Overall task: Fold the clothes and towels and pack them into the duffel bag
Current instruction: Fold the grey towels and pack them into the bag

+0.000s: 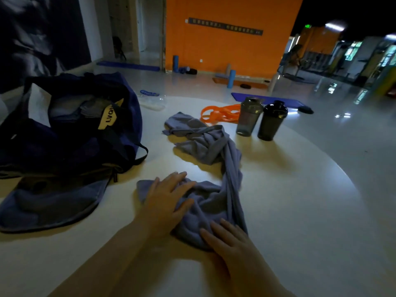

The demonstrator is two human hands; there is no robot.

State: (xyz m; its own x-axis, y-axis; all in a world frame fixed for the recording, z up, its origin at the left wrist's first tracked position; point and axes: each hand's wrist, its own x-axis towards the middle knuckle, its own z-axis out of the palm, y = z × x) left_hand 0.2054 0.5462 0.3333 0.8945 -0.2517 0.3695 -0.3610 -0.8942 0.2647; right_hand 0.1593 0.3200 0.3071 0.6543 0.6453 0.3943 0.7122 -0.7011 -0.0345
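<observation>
Gym floor. Indicated by blue foam rollers (231, 79) and exercise mats (265, 99) laid before an orange wall (225, 50); 2 shaker bottles (248, 116) and orange resistance bands (220, 114) set on a white table (300, 200).

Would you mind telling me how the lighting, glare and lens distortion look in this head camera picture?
Head view: the room is dim, with a bright glare patch on the white table near the crumpled towel; the two shaker bottles cast long shadows toward the camera; the duffel bag interior is mostly lost in darkness; wide-angle distortion bends the table edge and tilts the background; both hands look soft.
</observation>
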